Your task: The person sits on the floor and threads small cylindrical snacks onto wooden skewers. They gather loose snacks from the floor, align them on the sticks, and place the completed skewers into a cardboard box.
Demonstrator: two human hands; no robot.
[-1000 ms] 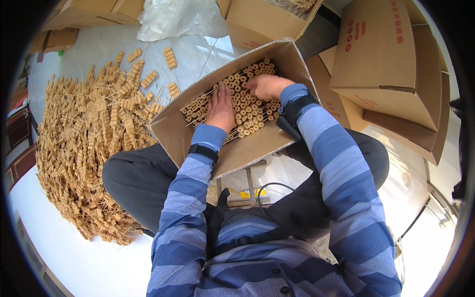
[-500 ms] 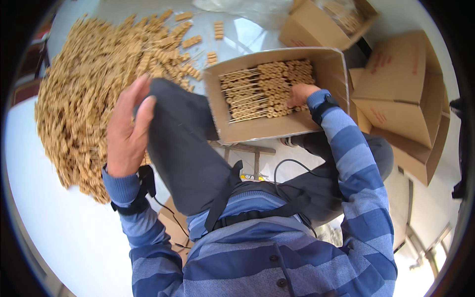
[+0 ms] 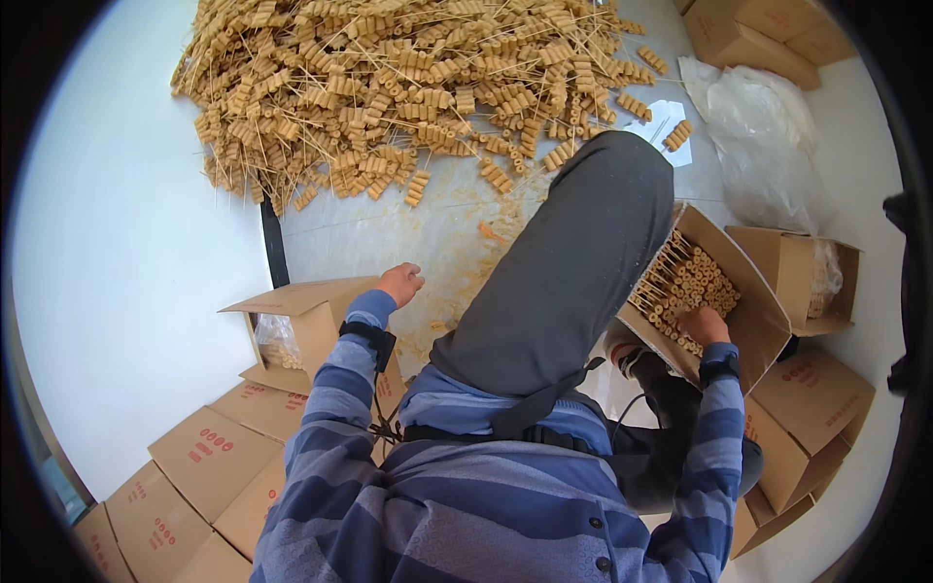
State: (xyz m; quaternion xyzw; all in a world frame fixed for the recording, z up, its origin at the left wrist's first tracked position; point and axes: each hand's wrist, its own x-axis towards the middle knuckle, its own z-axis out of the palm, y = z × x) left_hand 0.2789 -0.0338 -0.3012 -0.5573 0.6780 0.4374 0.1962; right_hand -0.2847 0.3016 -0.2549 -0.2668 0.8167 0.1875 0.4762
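Inside an open cardboard box at the right, my right hand rests with curled fingers against packed skewers. These carry tan, ring-ended food rolls on thin sticks. The fingertips are partly hidden, so whether they pinch a skewer does not show. My left hand hovers empty over the grey floor, its fingers loosely stretched to the right. A large heap of loose skewers lies ahead of it, well out of touch.
My bent knee stands between the hands. At the left are closed cartons and an open carton with bagged contents. Clear plastic sheeting lies at the upper right, above more cartons. Crumbs dot the floor.
The view has swung left, bringing the heap to the top and the box to the right. My left hand has come down beside my knee; my right hand stays in the box.
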